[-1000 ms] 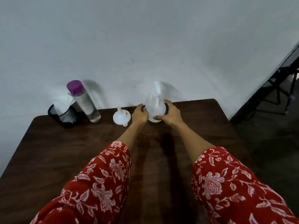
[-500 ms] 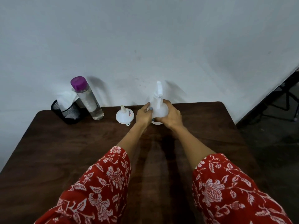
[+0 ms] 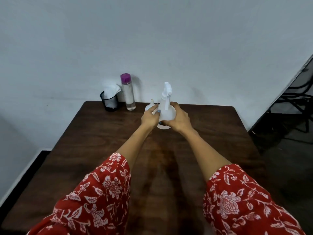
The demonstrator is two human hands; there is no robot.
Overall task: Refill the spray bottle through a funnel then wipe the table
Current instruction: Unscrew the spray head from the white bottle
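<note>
A white spray bottle with a trigger head stands upright near the far middle of the dark wooden table. My right hand wraps round its body from the right. My left hand holds its left side, thumb on the front. Just behind my left hand a white funnel lies upside down, spout up, partly hidden. A clear bottle with a purple cap stands at the back left. White tissues stick out of a black mesh cup beside it.
A pale wall runs along the table's far edge. Right of the table the floor drops away, with dark metal chair legs there. The left table edge borders a light wall and dark skirting.
Both hands have closed round the spray bottle and drawn it slightly toward me. The camera has swung left, so everything sits further right in view.
</note>
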